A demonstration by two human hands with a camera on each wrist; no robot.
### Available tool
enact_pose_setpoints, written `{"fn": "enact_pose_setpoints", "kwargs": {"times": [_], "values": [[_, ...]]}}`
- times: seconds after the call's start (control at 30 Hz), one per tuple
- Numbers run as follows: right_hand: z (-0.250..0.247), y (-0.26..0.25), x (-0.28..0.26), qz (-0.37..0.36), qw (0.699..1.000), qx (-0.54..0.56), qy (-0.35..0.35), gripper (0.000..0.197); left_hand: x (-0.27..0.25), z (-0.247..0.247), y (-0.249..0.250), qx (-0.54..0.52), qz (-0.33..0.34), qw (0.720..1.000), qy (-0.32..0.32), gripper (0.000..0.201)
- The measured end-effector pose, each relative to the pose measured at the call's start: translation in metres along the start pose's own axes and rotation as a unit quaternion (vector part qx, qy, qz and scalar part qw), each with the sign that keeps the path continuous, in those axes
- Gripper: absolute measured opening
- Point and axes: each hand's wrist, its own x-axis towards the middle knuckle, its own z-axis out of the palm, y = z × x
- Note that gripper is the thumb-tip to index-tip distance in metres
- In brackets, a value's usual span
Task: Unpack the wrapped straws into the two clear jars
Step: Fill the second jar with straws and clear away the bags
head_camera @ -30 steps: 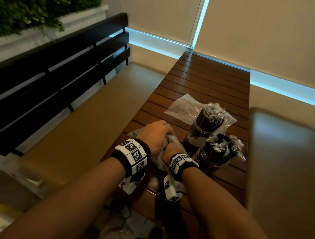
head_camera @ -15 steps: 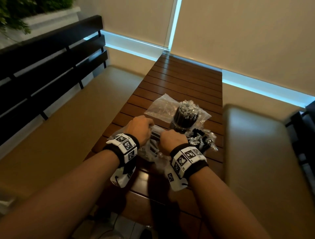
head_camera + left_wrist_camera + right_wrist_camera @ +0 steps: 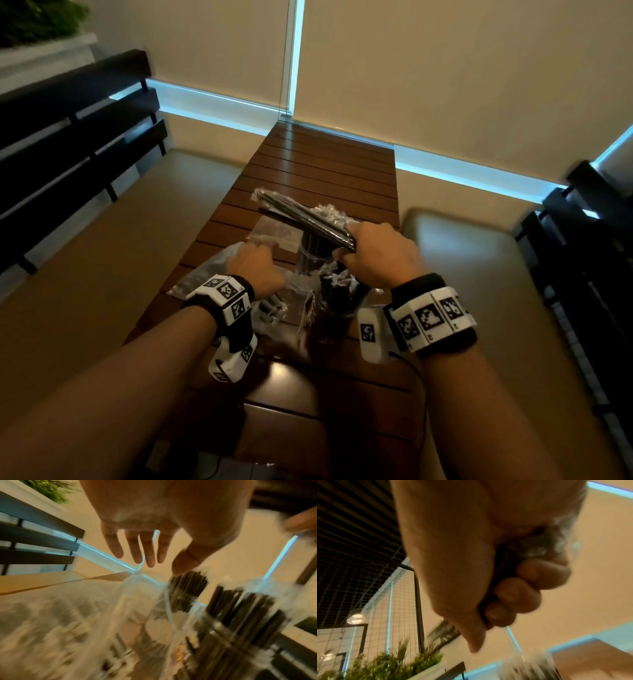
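Note:
My right hand [image 3: 346, 248] grips a bundle of black wrapped straws [image 3: 301, 219] by one end, and the bundle points up and to the left above the table. In the right wrist view my fingers [image 3: 513, 595] are curled round that bundle [image 3: 522, 547]. My left hand [image 3: 263, 248] hovers with straight, spread fingers [image 3: 145, 555] over a crumpled clear plastic bag [image 3: 205, 274] [image 3: 137, 601]. Two clear jars stand just beyond my hands, a far one [image 3: 310, 255] and a near one [image 3: 339, 298], both holding upright black straws [image 3: 187, 588] [image 3: 254, 604].
The wooden slatted table [image 3: 325, 164] runs away from me to the wall. An empty clear wrapper [image 3: 274, 233] lies flat behind the left hand. Cushioned benches flank the table, left [image 3: 120, 240] and right [image 3: 479, 274], with dark slatted backrests [image 3: 68, 137].
My right hand has come up and to the right out of the bag with a bundle of straws. My left hand has let go of the bag and opened.

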Motion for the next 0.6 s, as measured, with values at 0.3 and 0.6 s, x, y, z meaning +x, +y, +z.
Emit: {"fn": "enact_pose_setpoints", "kwargs": {"times": [0.3,0.6], "values": [[0.069,-0.038,0.028,-0.048,0.97,0.209,0.116,0.008,-0.004,-0.048,0.05,-0.588,0.057,0.805,-0.061,0.033],[0.021,-0.022,0.024,-0.106,0.863,0.41,0.274,0.032,0.001,-0.07,0.047,-0.332,0.108,0.927,0.14,0.027]]}}
